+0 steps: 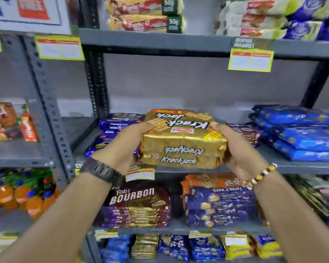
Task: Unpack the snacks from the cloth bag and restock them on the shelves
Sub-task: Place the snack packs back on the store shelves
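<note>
Grey shop shelving (49,103) fills the frame. At centre, the left hand (120,149) and right hand (241,154) grip the ends of a gold Krackjack pack (182,145), held before the middle shelf (300,167). The slick foil may slip, or pushing it in may topple the purple packs (120,120) behind.

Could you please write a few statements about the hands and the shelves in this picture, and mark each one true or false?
1. The left hand and the right hand both grip the gold Krackjack pack. True.
2. The wristwatch is on the right wrist. False: it is on the left wrist; the right wrist wears a bead bracelet.
3. The Bourbon packs sit on the shelf above the held pack. False: they sit on the shelf below it.
4. A stack of blue packs lies at the right end of the middle shelf. True.
</note>
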`<state>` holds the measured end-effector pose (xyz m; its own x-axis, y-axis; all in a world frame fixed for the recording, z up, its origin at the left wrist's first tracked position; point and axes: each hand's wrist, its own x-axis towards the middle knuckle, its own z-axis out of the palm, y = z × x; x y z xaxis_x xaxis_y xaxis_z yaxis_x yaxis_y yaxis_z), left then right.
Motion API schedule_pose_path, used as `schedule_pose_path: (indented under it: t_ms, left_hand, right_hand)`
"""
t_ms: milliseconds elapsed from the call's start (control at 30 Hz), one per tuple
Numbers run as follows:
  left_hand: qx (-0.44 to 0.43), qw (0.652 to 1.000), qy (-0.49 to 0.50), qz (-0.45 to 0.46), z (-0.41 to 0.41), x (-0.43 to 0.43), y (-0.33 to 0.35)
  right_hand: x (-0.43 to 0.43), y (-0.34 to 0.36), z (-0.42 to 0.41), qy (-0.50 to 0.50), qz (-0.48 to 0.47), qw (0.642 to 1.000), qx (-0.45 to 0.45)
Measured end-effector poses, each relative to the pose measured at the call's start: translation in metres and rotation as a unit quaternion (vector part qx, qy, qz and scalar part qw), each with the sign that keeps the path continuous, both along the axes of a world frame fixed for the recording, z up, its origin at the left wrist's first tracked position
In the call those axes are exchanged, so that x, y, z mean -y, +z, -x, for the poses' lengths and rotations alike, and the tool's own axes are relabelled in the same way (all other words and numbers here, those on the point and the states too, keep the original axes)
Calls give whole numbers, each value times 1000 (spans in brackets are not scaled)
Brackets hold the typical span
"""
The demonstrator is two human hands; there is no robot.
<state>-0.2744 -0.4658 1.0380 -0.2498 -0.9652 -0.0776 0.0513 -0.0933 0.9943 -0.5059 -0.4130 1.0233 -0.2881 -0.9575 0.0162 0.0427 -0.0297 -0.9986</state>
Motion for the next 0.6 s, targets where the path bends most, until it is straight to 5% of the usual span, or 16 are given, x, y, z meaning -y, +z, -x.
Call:
schedule_pose_path:
  t_ms: [600]
  left_hand:
    - [124,991,50,30,69,127,-71]
  right_hand:
    - [112,-38,74,-18,-76,996,-42]
